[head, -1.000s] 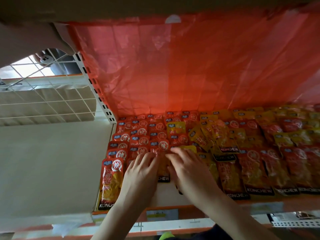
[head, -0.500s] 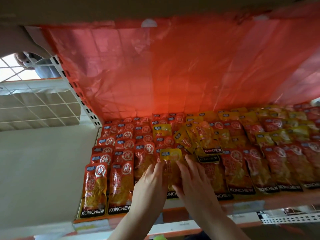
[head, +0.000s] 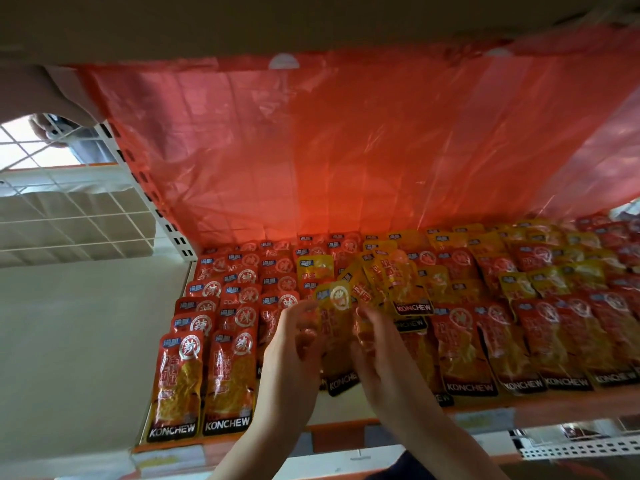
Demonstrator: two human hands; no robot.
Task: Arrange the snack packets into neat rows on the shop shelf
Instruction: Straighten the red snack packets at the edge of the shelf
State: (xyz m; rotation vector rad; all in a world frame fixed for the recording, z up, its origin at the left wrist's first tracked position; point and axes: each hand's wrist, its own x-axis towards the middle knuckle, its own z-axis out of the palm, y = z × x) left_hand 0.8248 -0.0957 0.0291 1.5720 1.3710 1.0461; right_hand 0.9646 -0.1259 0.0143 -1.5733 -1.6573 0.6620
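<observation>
Red and yellow KONCHEW snack packets cover the shop shelf in overlapping rows. My left hand and my right hand together hold a small stack of packets, topped by a yellow packet, lifted a little above the shelf near its front middle. Fingers of both hands curl round the stack's sides. Two neat red rows run along the left end. A loose, tilted cluster of yellow packets lies just behind my right hand.
A red plastic sheet hangs across the back of the shelf. A white perforated upright and wire grid stand to the left. Red and yellow rows fill the right side. A lower shelf edge shows below.
Both hands, earlier flat on the packets, have closed on a stack and raised it off the shelf. The camera view has shifted, exposing two tidy red rows on the left.
</observation>
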